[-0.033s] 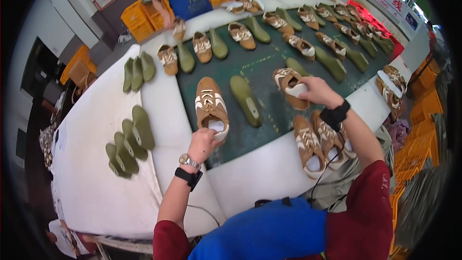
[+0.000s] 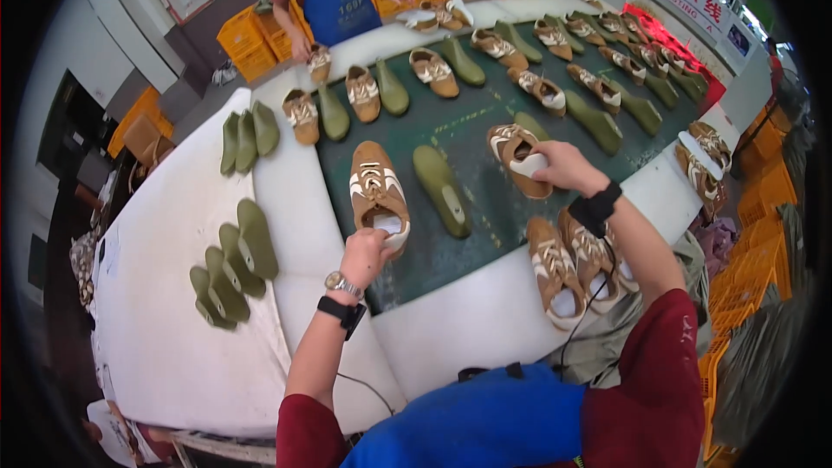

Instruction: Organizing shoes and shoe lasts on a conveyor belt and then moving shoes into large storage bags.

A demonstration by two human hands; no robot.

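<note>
A: Little has moved since the earlier frame: the right hand (image 2: 563, 165) and its shoe sit slightly further left, and the table and its contents appear slightly lower in view.

B: State of the left hand (image 2: 367, 256)?

A: Fingers closed in a pinch on the heel collar of the first shoe (image 2: 373, 180), brown with white trim. Toe points away from the person.

B: State of the right hand?

A: Fingers closed on the pale heel of the second shoe (image 2: 511, 139), similar in colour. Whether either shoe rests on the green belt (image 2: 425, 267) or is held just above it, I cannot tell.

B: Adjacent parts?

A: One green last (image 2: 439, 189) lies on the belt between the two held shoes. A finished-looking row of shoes (image 2: 553, 270) stands on the white ledge (image 2: 459, 329), below the right hand in view. Four lasts (image 2: 256, 238) stand on the white table (image 2: 173, 364) at the left, with three more beyond.

B: Far side?

A: A co-worker's hand (image 2: 301, 48) is at another shoe (image 2: 320, 64).
</note>
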